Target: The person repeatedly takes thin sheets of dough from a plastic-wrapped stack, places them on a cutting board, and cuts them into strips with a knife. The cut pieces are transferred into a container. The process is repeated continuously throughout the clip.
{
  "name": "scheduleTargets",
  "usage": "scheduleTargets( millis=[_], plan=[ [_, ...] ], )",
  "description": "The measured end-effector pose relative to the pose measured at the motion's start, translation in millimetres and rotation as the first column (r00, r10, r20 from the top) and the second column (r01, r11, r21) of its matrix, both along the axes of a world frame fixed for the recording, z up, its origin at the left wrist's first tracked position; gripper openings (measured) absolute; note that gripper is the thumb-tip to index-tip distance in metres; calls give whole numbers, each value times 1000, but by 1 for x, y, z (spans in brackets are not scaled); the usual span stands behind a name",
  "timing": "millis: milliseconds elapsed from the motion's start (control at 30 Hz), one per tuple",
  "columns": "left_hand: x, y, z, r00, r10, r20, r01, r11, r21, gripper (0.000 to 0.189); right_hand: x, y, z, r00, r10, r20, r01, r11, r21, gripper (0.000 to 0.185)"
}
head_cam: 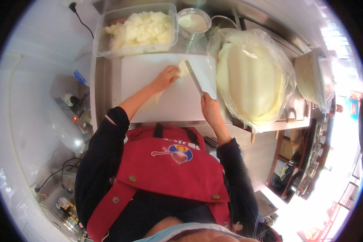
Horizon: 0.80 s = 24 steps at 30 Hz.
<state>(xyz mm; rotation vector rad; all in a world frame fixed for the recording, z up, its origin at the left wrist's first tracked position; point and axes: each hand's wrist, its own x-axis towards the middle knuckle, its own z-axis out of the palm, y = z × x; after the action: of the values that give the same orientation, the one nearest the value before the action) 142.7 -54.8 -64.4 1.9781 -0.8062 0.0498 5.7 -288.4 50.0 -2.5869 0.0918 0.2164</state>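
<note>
A white cutting board (175, 106) lies before me on the worktop. My left hand (165, 78) pinches the near-left edge of a small pale piece of thin dough-like sheet (184, 68) towards the board's far side. In my right hand (211, 107) is the end of a narrow flat spatula or blade (194, 77), seen nearly edge-on. Its far tip meets the right side of the pale piece. Another thin pale sheet (153, 101) shows beneath my left forearm, partly hidden by it.
Beyond the board stand a clear plastic tub (103, 45) with white chunks, a metal bowl (194, 35) with pale contents, and another metal bowl (225, 19). On the right, a large clear plastic bag (286, 69) covers pale round sheets. Stacked containers (310, 80) stand farther right.
</note>
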Motion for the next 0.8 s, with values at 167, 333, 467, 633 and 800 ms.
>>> scheduleTargets(
  millis=[167,333,467,633,800],
  plan=[
    [2,5,4,997,-47,54,44,997,59,21,38,28,-1,981,109,-161,-140,971,-195,15],
    [-2,2,8,997,-17,71,11,996,86,15,76,36,-37,994,93,-55,-100,985,-137,14],
    [-4,16,3,996,61,66,-65,995,70,16,74,10,-48,993,114,36,-114,993,-26,16],
    [-21,32,15,992,102,72,-105,993,51,16,36,33,9,967,171,-188,-198,971,-136,18],
    [-25,22,20,997,35,-62,-26,990,140,17,56,54,-44,980,169,-100,-182,973,-141,16]
  ],
)
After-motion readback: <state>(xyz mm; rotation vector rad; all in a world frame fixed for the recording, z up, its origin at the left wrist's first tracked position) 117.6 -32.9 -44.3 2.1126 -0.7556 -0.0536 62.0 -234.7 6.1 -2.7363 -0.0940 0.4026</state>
